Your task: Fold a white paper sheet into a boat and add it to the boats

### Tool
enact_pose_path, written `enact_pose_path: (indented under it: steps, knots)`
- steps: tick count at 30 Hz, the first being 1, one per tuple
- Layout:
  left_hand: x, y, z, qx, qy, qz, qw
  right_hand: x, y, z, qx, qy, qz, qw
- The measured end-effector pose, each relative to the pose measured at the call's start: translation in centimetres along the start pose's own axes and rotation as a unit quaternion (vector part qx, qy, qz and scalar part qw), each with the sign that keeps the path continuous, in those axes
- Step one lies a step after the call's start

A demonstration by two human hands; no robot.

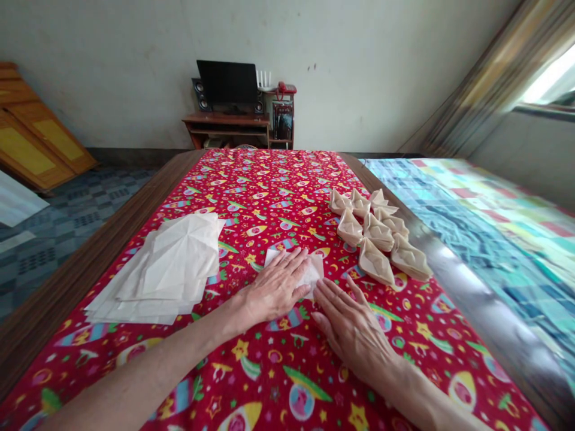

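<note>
A small folded piece of white paper (315,270) lies on the red patterned cloth in front of me. My left hand (279,286) rests flat across it, fingers stretched out and covering much of its left and middle part. At the paper's lower right corner, my right hand (349,320) lies with fingers extended, its fingertips at the edge. On the left is a stack of creased white paper sheets (179,257). Several folded paper boats (377,230) stand grouped on the right.
The red cloth (269,185) covers a dark wooden table (112,251). A bed with a checked cover (485,209) adjoins on the right. Against the far wall, a small desk (229,123) carries a monitor (228,82) and speakers. A wooden cabinet (40,134) stands at far left.
</note>
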State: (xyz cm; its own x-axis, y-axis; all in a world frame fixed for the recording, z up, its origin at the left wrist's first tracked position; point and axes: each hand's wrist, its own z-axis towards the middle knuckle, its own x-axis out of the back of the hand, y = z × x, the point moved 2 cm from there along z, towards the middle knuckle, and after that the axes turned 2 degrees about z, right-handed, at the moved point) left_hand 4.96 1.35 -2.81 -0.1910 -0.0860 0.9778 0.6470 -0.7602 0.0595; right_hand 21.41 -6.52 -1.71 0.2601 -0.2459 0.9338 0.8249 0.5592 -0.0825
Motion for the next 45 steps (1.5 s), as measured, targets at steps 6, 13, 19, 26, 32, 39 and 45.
enact_pose_path:
  steps: [6, 13, 19, 26, 32, 39, 45]
  knots:
    - [0.0, 0.0, -0.3, 0.014, 0.006, 0.002, 1.0, -1.3, 1.4, 2.8, 0.037, -0.058, -0.001, 0.998]
    - [1.0, -1.9, -2.4, 0.03, -0.01, 0.041, 0.999, -1.9, 4.0, 2.7, 0.012, -0.061, -0.009, 0.998]
    - [1.7, -2.7, -4.8, 0.048, -0.016, 0.053, 0.997, -1.7, 3.3, 2.8, -0.039, -0.043, -0.05, 0.997]
    - [1.5, -3.1, -5.3, 0.027, 0.049, 0.049, 0.997, -2.0, -1.4, 4.2, 0.114, -0.015, -0.041, 0.993]
    - [2.7, -2.3, -5.2, -0.041, 0.083, 0.069, 0.993, -1.7, -2.8, 5.6, 0.142, -0.052, -0.06, 0.987]
    - [2.8, -3.0, -5.4, -0.014, 0.119, -0.013, 0.993, -0.9, -3.6, 5.7, 0.127, -0.047, -0.086, 0.987]
    - [3.0, -4.2, -5.6, 0.023, 0.114, -0.065, 0.991, -1.2, -2.7, 5.4, 0.089, -0.043, -0.056, 0.993]
